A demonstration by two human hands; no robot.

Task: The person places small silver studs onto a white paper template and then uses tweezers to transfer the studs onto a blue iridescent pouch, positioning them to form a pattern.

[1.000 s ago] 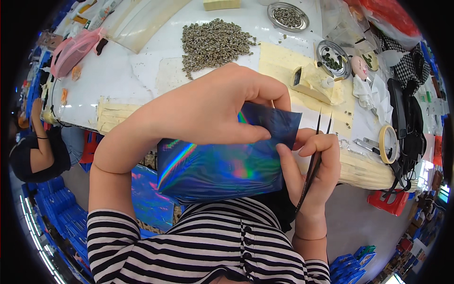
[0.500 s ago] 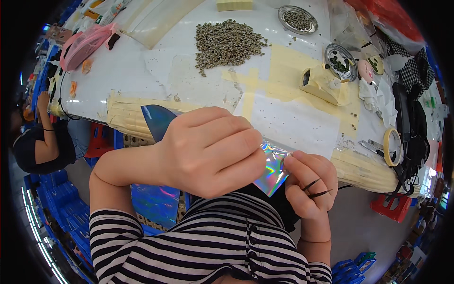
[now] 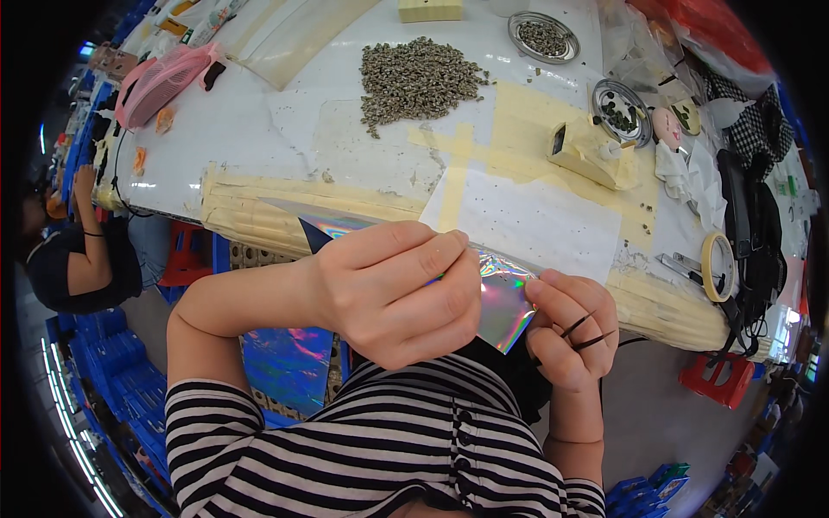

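Note:
A shiny rainbow holographic sheet (image 3: pixel 503 302) is stretched between my hands, in front of the table's near edge. My left hand (image 3: pixel 401 293) is closed on it with curled fingers and hides its middle; a dark blue corner shows past the knuckles. At the sheet's right end, my right hand (image 3: pixel 572 328) pinches the edge between thumb and finger. Two dark pointed tips, which look like tweezers (image 3: pixel 591 342), stick out from between the fingers of that same hand. Beyond the sheet, a white paper (image 3: pixel 535 216) is taped to the table.
A heap of small metallic pieces (image 3: pixel 419 82) lies on the white table (image 3: pixel 285 138). Farther right are a round dish of pieces (image 3: pixel 544 37), a dish of dark bits (image 3: pixel 622 114), a tape-wrapped block (image 3: pixel 591 155) and a tape roll (image 3: pixel 717 268). Another person (image 3: pixel 78 259) sits at left.
The holographic sheet has tilted, so its glare and its left corner look different. My left hand has turned slightly, with its fingertips raised. My right hand keeps its pinch almost in place.

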